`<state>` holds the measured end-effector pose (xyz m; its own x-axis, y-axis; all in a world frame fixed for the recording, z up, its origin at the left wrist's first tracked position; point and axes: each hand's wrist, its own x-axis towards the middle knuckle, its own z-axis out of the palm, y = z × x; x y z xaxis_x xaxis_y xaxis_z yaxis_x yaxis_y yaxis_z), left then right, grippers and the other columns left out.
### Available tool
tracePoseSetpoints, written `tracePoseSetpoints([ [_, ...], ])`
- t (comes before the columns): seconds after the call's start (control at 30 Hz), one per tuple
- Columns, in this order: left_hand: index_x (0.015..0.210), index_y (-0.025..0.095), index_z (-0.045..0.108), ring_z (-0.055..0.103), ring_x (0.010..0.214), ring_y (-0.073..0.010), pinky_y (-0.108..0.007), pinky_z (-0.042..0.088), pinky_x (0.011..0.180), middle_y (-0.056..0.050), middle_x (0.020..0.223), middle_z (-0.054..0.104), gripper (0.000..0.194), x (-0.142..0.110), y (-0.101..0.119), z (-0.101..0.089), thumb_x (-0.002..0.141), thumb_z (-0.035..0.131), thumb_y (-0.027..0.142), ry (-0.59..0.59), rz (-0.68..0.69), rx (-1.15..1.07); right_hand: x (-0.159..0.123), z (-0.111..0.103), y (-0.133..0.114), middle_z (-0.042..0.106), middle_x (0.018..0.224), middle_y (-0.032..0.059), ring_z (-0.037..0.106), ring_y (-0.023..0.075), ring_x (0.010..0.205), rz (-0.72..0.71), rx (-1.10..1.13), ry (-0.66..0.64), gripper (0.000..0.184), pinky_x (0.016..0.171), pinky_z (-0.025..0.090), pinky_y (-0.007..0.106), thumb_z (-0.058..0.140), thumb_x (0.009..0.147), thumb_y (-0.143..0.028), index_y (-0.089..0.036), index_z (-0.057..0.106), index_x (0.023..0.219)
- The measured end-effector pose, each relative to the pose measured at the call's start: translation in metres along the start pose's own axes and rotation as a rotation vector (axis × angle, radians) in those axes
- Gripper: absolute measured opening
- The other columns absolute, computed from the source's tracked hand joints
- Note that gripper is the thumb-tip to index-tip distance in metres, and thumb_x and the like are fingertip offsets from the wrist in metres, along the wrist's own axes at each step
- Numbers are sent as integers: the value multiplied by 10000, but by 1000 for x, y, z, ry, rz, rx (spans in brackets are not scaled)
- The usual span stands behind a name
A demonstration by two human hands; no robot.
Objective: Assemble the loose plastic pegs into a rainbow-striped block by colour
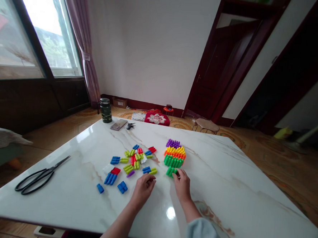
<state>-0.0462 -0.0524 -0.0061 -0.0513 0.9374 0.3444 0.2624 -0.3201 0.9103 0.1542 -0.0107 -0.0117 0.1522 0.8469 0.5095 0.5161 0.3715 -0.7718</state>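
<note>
My right hand [182, 185] pinches a small cluster of green bullet-shaped plastic pieces [169, 171] by its right side, at the near end of a sorted block. In that block, green pieces [173, 161] stand nearest, with orange pieces [170, 153], yellow pieces [176, 149] and purple pieces [173, 143] behind them. To the left, my left hand [144, 186] hovers low with its fingers curled together, and nothing shows in them. Nearest to it are joined blue pieces [146, 169] and lime pieces [153, 171]. A mixed pile of lime pieces [129, 167], red and blue ones spreads farther left.
Black-handled scissors [38, 178] lie on the marble-patterned table [225, 180] at the left. Along its far edge are a camouflage-patterned flask [105, 110], a phone [119, 124] and keys [131, 126]. Loose blue pieces [100, 188] lie near the front left. A stool [207, 125] stands beyond the table.
</note>
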Motion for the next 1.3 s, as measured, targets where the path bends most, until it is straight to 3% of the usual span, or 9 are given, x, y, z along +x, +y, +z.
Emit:
tracePoseSetpoints([
  [0.2,735,194,687,528,593,-155,-248,400,565,-43,699,613,105,2,1,-1,781,594,213,-17,26,69,18,22,10,677,821,112,617,243,758,-12,-63,101,320,721,491,377,546,829,-466,-177,674,875],
  [0.4,722,184,675,529,599,-152,-243,398,564,-42,695,607,118,2,2,0,786,576,190,-22,33,93,9,20,6,637,787,72,593,190,676,-34,-112,219,297,664,480,316,546,860,-456,-172,632,874],
  [0.53,735,174,671,538,614,-148,-235,400,575,-38,700,606,131,2,-1,0,798,557,177,-25,38,128,-3,17,-5,624,757,46,573,158,668,-113,-219,66,271,659,455,270,510,906,-378,-184,635,763],
  [0.63,745,167,668,537,616,-140,-227,400,577,-32,698,603,144,1,-2,1,804,537,160,-25,51,177,-6,20,-7,663,838,65,612,162,750,-174,-243,-55,259,704,474,258,479,919,-304,-176,680,819],
  [0.8,752,161,667,540,624,-133,-221,408,587,-29,704,601,143,1,-4,1,806,535,149,-32,66,189,-1,23,0,686,904,83,625,196,860,-241,-300,-101,215,806,488,299,507,905,-253,-159,700,898],
  [1.03,730,150,666,536,622,-123,-214,405,586,-26,696,592,138,1,-1,2,796,547,127,-3,39,158,0,23,3,697,910,90,610,218,867,-330,-334,-158,187,822,482,335,530,904,-253,-154,690,894],
  [1.3,763,150,676,558,643,-124,-217,443,611,-30,723,605,123,-1,-2,5,798,564,113,12,44,156,-7,31,-2,639,1092,131,539,271,1025,-487,-506,-330,217,905,449,395,488,899,-147,-137,639,1053],
])
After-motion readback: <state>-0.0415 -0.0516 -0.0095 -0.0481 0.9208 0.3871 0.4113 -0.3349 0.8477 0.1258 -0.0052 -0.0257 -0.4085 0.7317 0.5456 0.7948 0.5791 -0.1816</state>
